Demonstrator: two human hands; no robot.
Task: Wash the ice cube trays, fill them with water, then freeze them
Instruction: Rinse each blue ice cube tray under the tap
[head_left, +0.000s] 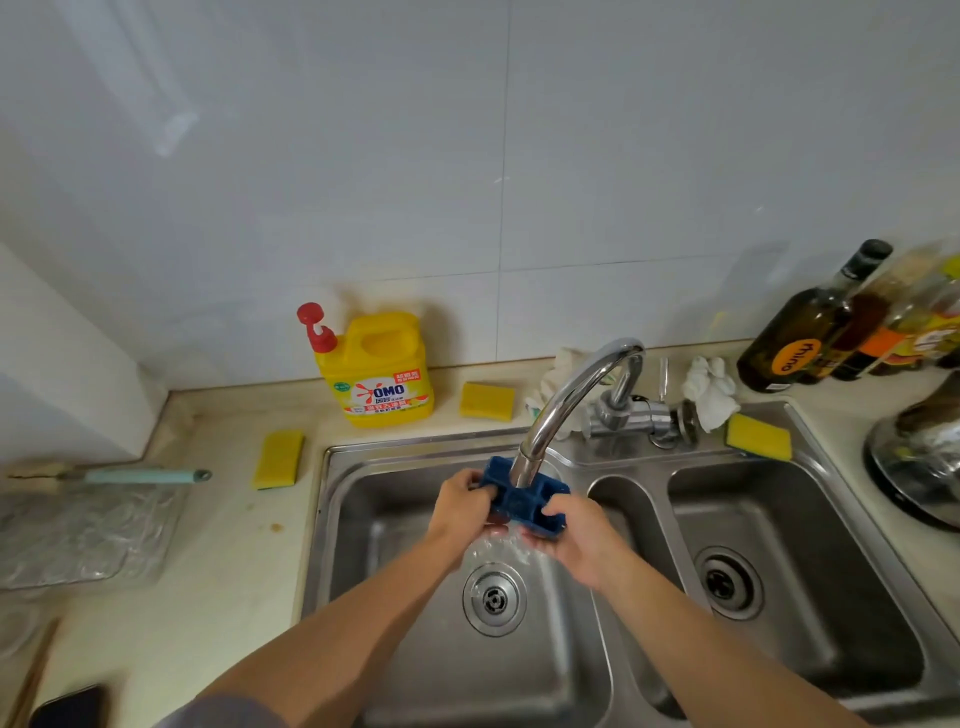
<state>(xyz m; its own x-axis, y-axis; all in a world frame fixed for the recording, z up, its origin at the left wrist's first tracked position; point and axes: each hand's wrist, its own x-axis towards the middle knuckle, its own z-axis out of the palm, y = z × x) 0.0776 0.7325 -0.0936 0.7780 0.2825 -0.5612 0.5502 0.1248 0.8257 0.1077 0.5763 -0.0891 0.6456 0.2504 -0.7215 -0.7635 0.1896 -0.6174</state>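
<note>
Steel kitchen sink (363, 519); left hand (460, 501) and right hand (576, 540) fingers (474, 479) grip a blue ice cube tray (545, 493) under the running tap (566, 395).

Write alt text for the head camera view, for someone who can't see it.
A left hand and a right hand grip a blue ice cube tray under a running faucet, over the left basin of a double sink. A yellow dish soap bottle stands on the counter behind.
</note>
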